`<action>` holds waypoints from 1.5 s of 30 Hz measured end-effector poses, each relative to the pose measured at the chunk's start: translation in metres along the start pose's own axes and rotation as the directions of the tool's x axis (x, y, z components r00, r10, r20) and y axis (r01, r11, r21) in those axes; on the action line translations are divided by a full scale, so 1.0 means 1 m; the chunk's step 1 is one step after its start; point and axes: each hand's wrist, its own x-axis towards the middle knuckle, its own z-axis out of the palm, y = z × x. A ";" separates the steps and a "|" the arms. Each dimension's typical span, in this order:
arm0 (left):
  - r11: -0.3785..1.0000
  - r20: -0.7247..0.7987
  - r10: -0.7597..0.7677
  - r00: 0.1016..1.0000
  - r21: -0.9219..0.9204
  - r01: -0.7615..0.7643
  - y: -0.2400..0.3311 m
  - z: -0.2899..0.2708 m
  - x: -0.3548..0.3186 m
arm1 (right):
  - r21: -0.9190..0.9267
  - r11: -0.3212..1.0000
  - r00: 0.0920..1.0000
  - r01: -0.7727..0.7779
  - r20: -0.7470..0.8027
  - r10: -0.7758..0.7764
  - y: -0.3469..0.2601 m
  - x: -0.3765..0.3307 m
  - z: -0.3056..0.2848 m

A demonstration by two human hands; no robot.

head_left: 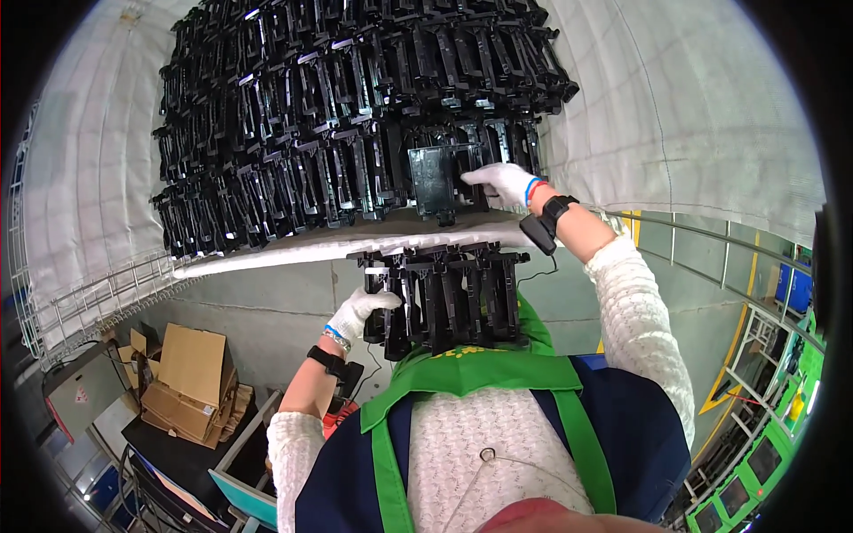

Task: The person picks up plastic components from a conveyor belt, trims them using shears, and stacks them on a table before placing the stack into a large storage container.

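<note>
My gloved right hand reaches into the large wire cage, its fingers curled at the right edge of a black rectangular plastic part. That part faces me flat side out, unlike the upright ones beside it. Lower down, my gloved left hand grips the left end of a row of similar black plastic parts, held close against my green apron. Its thumb lies over the end part, and the other fingers are mostly hidden. Several tiers of the same black parts fill the cage.
White fabric lines the cage, with a padded front edge between my hands. Wire mesh stands at left. Flattened cardboard sits on a black surface at lower left. Metal rails and a blue bin are at right.
</note>
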 end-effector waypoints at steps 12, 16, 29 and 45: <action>0.999 0.010 -0.005 1.000 0.053 0.005 -0.004 -0.004 0.003 | -0.012 0.986 0.978 -0.169 -0.127 0.166 0.027 0.003 0.005; 1.000 0.016 0.004 1.000 0.022 -0.005 -0.002 -0.001 -0.001 | -0.095 0.992 0.994 -0.078 0.066 0.084 0.003 -0.019 0.007; 0.996 0.074 -0.041 0.996 -0.071 0.046 -0.018 -0.012 0.014 | -0.537 0.761 0.929 0.364 0.272 -0.251 -0.042 -0.050 0.059; 0.997 0.019 -0.065 0.998 -0.041 0.066 0.001 0.002 -0.002 | -0.441 0.850 0.945 0.287 0.277 -0.175 -0.054 -0.006 0.124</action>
